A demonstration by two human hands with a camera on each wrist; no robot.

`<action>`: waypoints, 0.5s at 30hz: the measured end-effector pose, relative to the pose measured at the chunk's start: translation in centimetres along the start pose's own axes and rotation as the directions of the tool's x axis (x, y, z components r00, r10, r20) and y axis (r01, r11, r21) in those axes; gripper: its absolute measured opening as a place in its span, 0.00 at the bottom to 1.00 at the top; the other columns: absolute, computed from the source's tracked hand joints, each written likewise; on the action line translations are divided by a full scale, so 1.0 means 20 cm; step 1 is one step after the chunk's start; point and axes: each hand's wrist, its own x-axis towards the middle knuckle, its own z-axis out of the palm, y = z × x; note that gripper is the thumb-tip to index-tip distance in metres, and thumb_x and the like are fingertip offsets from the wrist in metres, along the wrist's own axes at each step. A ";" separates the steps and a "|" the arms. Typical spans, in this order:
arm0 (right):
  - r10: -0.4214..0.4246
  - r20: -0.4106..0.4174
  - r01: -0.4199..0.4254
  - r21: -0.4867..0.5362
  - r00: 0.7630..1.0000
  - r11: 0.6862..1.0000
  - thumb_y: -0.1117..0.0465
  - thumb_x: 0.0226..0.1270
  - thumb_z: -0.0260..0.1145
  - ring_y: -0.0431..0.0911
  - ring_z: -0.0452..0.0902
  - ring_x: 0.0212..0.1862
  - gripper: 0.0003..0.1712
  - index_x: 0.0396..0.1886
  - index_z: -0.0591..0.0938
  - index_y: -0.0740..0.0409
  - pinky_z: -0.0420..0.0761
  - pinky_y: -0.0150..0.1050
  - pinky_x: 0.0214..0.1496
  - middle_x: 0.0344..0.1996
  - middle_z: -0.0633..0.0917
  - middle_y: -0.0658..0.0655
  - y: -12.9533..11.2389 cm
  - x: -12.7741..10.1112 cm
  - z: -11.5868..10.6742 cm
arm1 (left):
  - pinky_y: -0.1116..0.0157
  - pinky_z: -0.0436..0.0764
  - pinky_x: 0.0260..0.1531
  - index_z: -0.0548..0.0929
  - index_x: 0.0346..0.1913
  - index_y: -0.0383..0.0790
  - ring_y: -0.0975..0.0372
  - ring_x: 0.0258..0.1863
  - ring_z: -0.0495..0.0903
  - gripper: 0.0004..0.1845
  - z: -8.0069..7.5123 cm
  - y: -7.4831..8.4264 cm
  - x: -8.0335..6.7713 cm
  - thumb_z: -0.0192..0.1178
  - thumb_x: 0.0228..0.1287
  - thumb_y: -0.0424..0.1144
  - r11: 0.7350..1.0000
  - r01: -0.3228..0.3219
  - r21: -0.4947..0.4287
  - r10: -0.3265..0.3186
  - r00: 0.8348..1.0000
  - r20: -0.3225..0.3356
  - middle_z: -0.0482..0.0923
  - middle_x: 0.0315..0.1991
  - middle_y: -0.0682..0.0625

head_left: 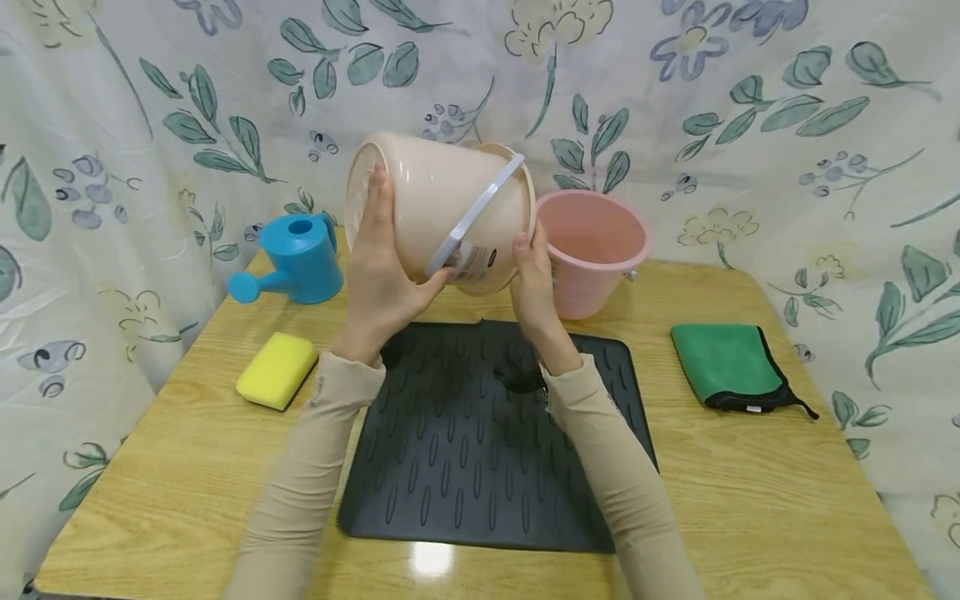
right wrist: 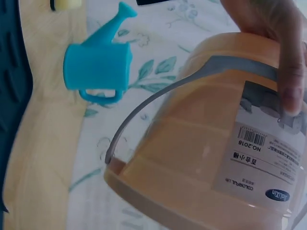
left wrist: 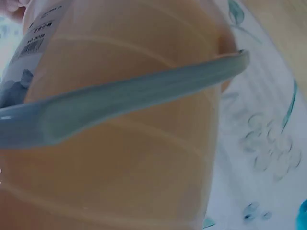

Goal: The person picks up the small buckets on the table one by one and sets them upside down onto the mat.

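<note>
A cream bucket (head_left: pixel 438 187) is held in the air, tipped on its side with its mouth to the right. My left hand (head_left: pixel 380 271) grips it near the base, fingers along the bottom and thumb by the grey handle (head_left: pixel 480 212). My right hand (head_left: pixel 536 287) holds the rim from below. In the right wrist view the left thumb lies on the printed label (right wrist: pixel 259 153). Just right of the rim stands a pink bucket (head_left: pixel 585 292), upright on the table. The inside of the cream bucket is hidden.
A black ridged mat (head_left: pixel 465 450) lies beneath my arms on the wooden table (head_left: pixel 750 500). To the left are a blue watering can (head_left: pixel 303 262) and a yellow sponge (head_left: pixel 276 369). A folded green cloth (head_left: pixel 727 362) lies right. A floral curtain (head_left: pixel 480 67) hangs behind.
</note>
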 end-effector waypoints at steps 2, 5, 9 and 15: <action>0.006 0.037 -0.009 0.094 0.999 0.996 0.41 0.68 0.42 0.48 0.44 0.71 0.44 0.72 0.38 0.59 0.51 0.45 0.70 0.71 0.46 0.60 0.04 0.00 -0.02 | 0.57 0.54 0.67 0.55 0.67 0.26 0.54 0.70 0.49 0.55 -0.01 0.00 0.01 0.76 0.35 0.39 0.997 -0.080 0.019 0.080 0.996 0.034 0.50 0.70 0.38; 0.106 0.102 -0.126 0.210 0.989 0.970 0.44 0.70 0.40 0.49 0.42 0.71 0.39 0.72 0.37 0.54 0.49 0.49 0.70 0.71 0.45 0.57 0.07 -0.03 -0.05 | 0.57 0.53 0.67 0.57 0.66 0.25 0.52 0.70 0.49 0.54 -0.04 0.01 0.03 0.76 0.33 0.37 0.982 -0.179 0.063 0.172 0.981 0.094 0.52 0.69 0.35; 0.277 0.176 -0.318 0.284 0.945 0.905 0.41 0.69 0.40 0.54 0.43 0.71 0.40 0.73 0.39 0.52 0.50 0.53 0.69 0.71 0.46 0.59 0.09 -0.10 -0.08 | 0.56 0.54 0.67 0.60 0.65 0.27 0.51 0.69 0.52 0.53 -0.07 0.05 0.04 0.75 0.31 0.35 0.950 -0.289 0.118 0.266 0.948 0.175 0.55 0.68 0.36; 0.386 0.282 -0.465 0.313 0.878 0.828 0.47 0.74 0.28 0.57 0.45 0.71 0.33 0.73 0.39 0.56 0.50 0.50 0.70 0.71 0.46 0.63 0.12 -0.17 -0.11 | 0.55 0.56 0.66 0.61 0.64 0.26 0.50 0.68 0.53 0.51 -0.11 0.09 0.02 0.74 0.31 0.34 0.894 -0.424 0.143 0.372 0.883 0.287 0.56 0.67 0.35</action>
